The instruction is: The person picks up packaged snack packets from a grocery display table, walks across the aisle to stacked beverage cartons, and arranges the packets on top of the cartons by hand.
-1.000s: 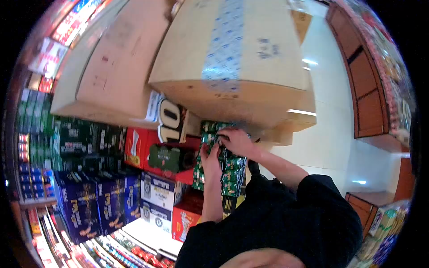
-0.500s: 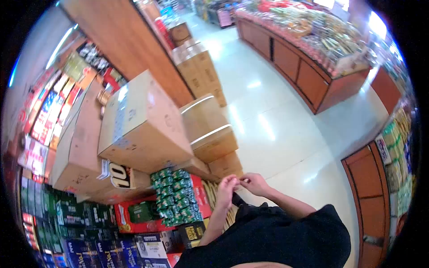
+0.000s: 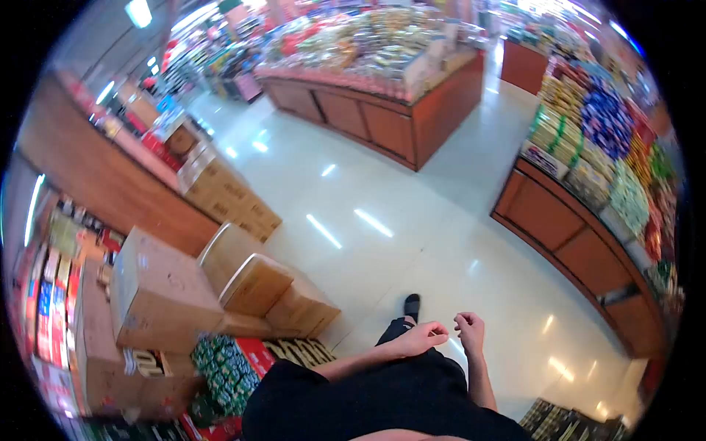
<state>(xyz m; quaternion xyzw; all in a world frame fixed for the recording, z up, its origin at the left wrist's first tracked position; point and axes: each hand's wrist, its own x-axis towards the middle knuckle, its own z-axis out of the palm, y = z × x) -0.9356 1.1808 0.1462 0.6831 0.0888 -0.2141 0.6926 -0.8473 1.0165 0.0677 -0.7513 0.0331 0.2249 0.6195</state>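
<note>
In the head view my left hand (image 3: 421,339) is in front of my black clothing, its fingers curled together with the tips toward the right. My right hand (image 3: 471,332) is raised just beside it, with a small gap between the two. The fingers of the right hand are bent in toward the thumb. Anything pinched in either hand is too small to make out. Below them, one dark shoe (image 3: 412,307) shows on the shiny floor (image 3: 382,257). Left of my hands lies a pile of small green packets (image 3: 224,371).
Cardboard boxes (image 3: 165,287) are stacked at the left, with more cartons (image 3: 228,192) behind along a wooden panel (image 3: 110,162). A wood-sided display counter (image 3: 368,125) heaped with packaged goods stands ahead. Another counter (image 3: 548,213) curves along the right.
My view has swung to the right, so the boxes now sit further left and the right counter shows more. My hands, together before, have moved apart.
</note>
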